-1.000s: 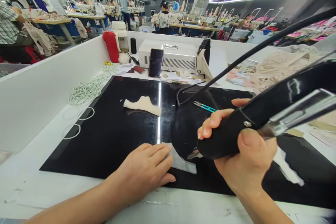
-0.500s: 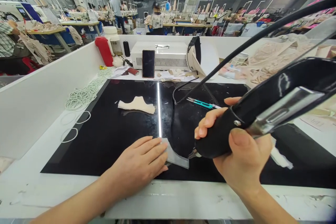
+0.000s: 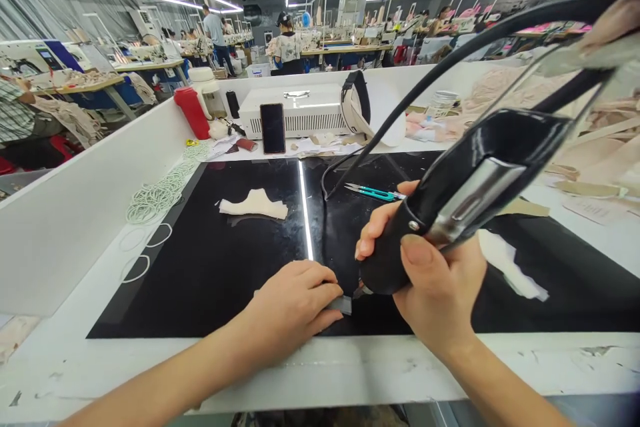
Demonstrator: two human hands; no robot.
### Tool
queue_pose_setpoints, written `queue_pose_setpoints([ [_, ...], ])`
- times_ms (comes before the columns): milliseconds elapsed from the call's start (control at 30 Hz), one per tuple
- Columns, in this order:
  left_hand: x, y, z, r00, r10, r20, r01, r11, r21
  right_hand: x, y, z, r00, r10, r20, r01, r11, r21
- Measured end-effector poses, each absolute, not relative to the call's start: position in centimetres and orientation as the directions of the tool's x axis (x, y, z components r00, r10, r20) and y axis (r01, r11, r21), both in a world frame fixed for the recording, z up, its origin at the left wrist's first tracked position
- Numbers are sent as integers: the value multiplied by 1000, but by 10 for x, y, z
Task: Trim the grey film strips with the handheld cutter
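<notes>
My right hand is wrapped round a black corded hand tool with a metal lever along its side. Its small metal tip points down to the left, close by the end of a grey fabric strip. My left hand presses that strip onto the black mat, fingers closed over it, so only its right end shows. Whether the tip touches the strip I cannot tell. Beyond my left hand lies a cream cut fabric piece. Another pale piece lies right of my right hand.
Teal-handled thread snips lie behind the tool. The tool's black cable arches across the right side. Pale green cord loops line the left edge. A phone, white metal box and red container stand at the back.
My left hand has slid right along the strip, covering more of it. The tool and my right hand sit slightly further left in view, and the whole view has shifted a little.
</notes>
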State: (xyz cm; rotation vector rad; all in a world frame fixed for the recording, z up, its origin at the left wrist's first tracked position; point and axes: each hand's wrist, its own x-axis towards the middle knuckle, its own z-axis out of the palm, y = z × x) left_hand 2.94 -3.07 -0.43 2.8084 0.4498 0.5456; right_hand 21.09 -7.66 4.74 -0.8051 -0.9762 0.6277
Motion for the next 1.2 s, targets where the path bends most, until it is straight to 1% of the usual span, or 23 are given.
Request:
queue_pose_setpoints([
  [100, 28, -30, -6, 874, 353, 335, 240, -911, 334, 209, -77, 47, 433, 770, 469, -111, 562, -820],
  [167, 26, -31, -7, 865, 348, 361, 226, -913, 339, 209, -77, 47, 429, 768, 475, -112, 567, -816],
  [400, 25, -30, -7, 869, 327, 372, 206, -921, 330, 205, -78, 45, 386, 772, 504, -106, 580, -807],
  [667, 25, -31, -8, 869, 315, 382, 202, -930, 308, 202, -79, 43, 379, 769, 515, -129, 595, -793],
  [933, 28, -33, -6, 873, 314, 374, 207, -932, 298, 203, -79, 43, 400, 763, 508, -81, 581, -810],
  [1200, 25, -30, -7, 867, 292, 404, 198, -946, 259, 202, -84, 45, 390, 781, 487, -172, 582, -795],
])
